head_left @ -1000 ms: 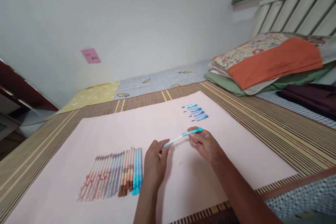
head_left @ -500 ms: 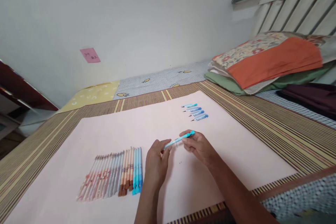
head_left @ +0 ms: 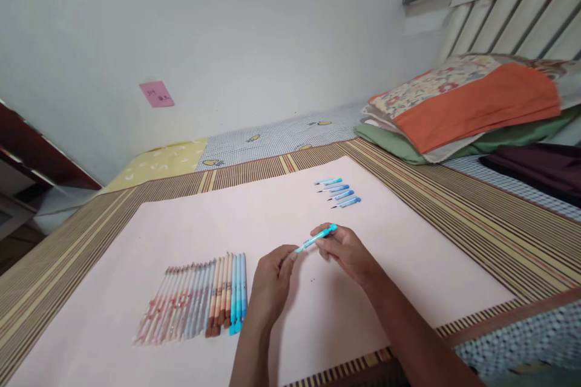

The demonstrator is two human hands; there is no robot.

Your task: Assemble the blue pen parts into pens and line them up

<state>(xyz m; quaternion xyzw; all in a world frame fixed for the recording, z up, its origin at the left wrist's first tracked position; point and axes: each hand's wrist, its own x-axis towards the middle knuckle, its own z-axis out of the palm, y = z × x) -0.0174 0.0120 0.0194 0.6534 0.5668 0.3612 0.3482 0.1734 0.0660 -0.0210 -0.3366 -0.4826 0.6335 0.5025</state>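
Both my hands hold a light-blue pen (head_left: pixel 319 237) just above the pale pink sheet. My left hand (head_left: pixel 272 281) pinches its lower left end, and the fingers cover the tip. My right hand (head_left: pixel 344 249) grips the upper part between thumb and fingers, with the bright turquoise end sticking out. Left of my left hand, a row of pens lies side by side, made up of clear and pinkish pens (head_left: pixel 170 305), brown-and-peach pens (head_left: pixel 220 293) and blue pens (head_left: pixel 238 293). Beyond my right hand lie several short blue pen pieces (head_left: pixel 338 191) with dark tips pointing left.
The pink sheet (head_left: pixel 218 217) lies on a striped mat (head_left: pixel 408 193). At the back right are folded orange and floral cloths (head_left: pixel 481 109) and a dark folded cloth (head_left: pixel 540 169). A pink note (head_left: pixel 157 94) is on the wall. Tiny dark specks (head_left: pixel 313 280) lie between my arms.
My left fingers have shifted slightly right along the pen, so less of its lower end shows. My right hand and the laid-out pens stay put.
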